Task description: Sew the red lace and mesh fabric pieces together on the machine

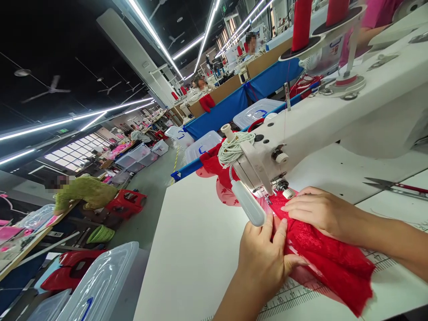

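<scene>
A piece of red lace fabric [334, 254] runs under the needle area of a white sewing machine [334, 102]. My left hand [264, 252] grips its near edge, with the index and middle fingertips close to the presser foot [268, 200] and the thumb against the cloth. Flat on top of the lace rests my right hand [321, 211], fingers stretched out together just right of the needle. Beyond the machine head, more sheer red fabric [227, 189] spreads over the table's far edge. A grey lamp [249, 203] hangs from the head beside my left fingertips.
Scissors [397, 185] lie on the table at the right. A printed ruler scale [290, 296] runs along the white tabletop [187, 249]. Red thread cones [301, 26] stand above the machine. Lidded plastic bins [100, 285] are at the lower left; a seated person [87, 191] works farther back.
</scene>
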Demonstrator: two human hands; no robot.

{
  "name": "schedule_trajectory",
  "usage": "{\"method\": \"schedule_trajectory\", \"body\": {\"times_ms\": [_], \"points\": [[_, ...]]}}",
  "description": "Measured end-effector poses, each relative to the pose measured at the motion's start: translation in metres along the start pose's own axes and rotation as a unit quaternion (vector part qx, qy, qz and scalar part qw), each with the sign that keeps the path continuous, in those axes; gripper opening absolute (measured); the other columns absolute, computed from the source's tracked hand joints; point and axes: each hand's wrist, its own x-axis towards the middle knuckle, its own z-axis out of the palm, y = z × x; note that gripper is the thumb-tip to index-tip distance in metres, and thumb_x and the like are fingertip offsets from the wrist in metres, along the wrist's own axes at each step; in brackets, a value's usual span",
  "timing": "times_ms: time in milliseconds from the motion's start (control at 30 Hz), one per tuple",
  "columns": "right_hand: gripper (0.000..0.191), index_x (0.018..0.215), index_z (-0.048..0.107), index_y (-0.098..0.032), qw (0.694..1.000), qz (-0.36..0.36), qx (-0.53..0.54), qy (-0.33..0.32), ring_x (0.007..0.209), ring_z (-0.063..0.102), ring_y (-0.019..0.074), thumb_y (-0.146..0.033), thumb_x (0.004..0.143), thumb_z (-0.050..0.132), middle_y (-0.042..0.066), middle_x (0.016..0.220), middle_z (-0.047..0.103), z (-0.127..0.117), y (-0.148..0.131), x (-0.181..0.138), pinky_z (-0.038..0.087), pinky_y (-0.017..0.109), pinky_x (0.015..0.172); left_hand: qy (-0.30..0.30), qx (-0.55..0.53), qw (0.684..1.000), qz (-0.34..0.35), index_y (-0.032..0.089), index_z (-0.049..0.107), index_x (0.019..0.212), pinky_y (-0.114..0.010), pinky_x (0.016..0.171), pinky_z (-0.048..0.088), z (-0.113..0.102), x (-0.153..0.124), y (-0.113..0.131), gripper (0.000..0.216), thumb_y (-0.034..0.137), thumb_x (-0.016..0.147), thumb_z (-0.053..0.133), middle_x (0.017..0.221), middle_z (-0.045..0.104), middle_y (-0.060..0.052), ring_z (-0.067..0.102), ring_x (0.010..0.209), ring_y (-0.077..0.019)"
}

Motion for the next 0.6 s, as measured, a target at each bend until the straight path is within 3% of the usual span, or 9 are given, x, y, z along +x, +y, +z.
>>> {"method": "schedule_trajectory", "body": {"times_ms": [333,600], "points": [[0.035,0.109,0.067,-0.010,1.000,0.021,0.014,0.000,0.099,0.064,0.0229,-0.004,0.101,0.034,0.011,0.110,0.073,0.007,0.005,0.000,0.041,0.041,0.090,-0.011,0.034,0.999,-0.006,0.014,0.071,0.124,-0.037,0.077,0.052,0.002,0.002,-0.006,0.069,0.067,0.101,0.032,0.122,0.072,-0.016,0.064,0.089,-0.0249],[0.036,0.116,0.066,-0.010,0.999,0.044,0.022,-0.010,0.103,0.064,0.0246,-0.008,0.102,0.033,0.011,0.114,0.072,0.012,0.008,0.002,0.042,0.043,0.094,-0.029,0.035,0.999,-0.004,0.013,0.069,0.126,-0.038,0.074,0.053,0.004,0.005,-0.013,0.065,0.064,0.101,0.036,0.104,0.075,-0.015,0.062,0.079,-0.0238]]}}
